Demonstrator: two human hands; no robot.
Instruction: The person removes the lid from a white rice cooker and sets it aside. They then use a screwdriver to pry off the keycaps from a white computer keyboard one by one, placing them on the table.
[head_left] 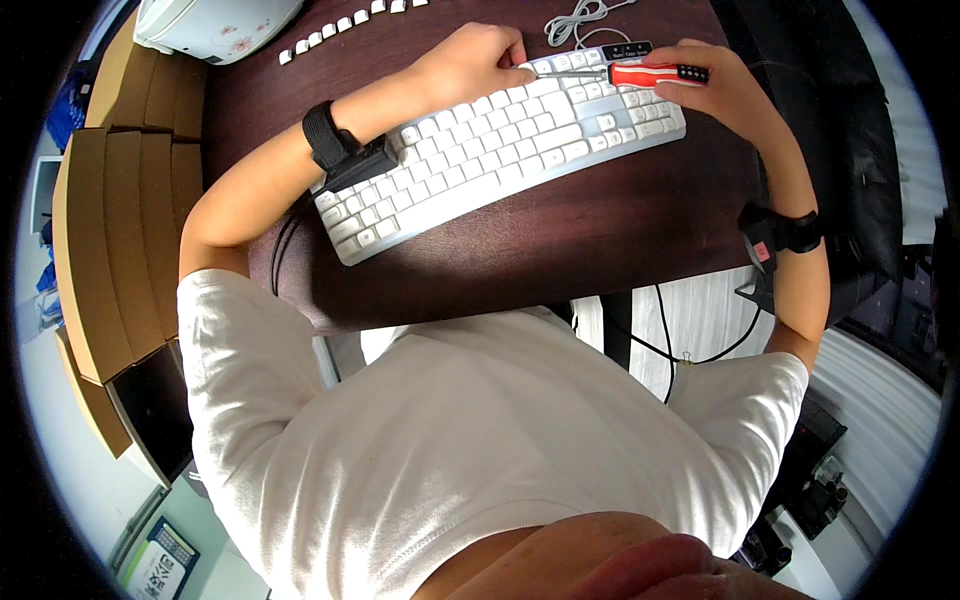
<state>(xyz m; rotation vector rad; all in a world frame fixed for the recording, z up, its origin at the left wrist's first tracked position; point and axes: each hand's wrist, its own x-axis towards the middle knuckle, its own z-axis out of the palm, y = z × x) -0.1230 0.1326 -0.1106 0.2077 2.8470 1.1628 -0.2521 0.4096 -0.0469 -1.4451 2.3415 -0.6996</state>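
Observation:
A white keyboard [480, 150] lies at a slant across the dark table. My right hand [725, 90] is closed around the red and black handle of a screwdriver [635, 76] above the keyboard's right part. Its thin metal shaft points left, with the tip by the top row of keys. Fingers curled, my left hand [475, 65] is at the keyboard's far edge, its thumb beside the screwdriver tip. Whatever is between those fingers is hidden. Several loose white keycaps [330, 31] lie in a slanting row on the table beyond my left forearm.
At the far left of the brown table [560, 230] stands a white rounded appliance [215, 25]. Stacked cardboard boxes [110, 250] line the left side. A coiled grey cable [575, 22] lies behind the keyboard. A black chair [840, 130] is at the right.

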